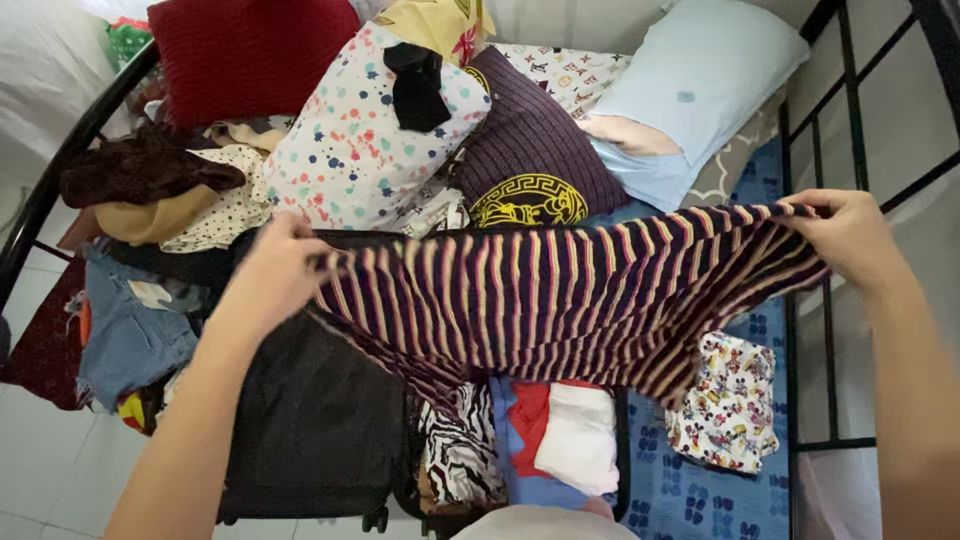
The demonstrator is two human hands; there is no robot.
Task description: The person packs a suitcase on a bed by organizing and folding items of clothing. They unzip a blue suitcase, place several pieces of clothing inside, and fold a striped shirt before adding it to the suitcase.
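Observation:
A dark purple garment with pink and yellow stripes [560, 300] is stretched out flat in the air between both hands. My left hand [268, 275] grips its left edge and my right hand [845, 235] grips its right corner. Under the garment lies an open black suitcase [310, 420] with folded clothes in it: a zebra-print piece [458, 450], a red one and a white one [580, 440]. The garment hides the suitcase's far part.
The bed has a blue patterned sheet [700, 490] and a black metal frame [810, 380]. A folded cartoon-print cloth [728, 400] lies at the right. Pillows are piled behind: spotted [350, 150], purple knit [540, 140], light blue [700, 70], red [240, 50]. Jeans [125, 335] and other clothes heap at left.

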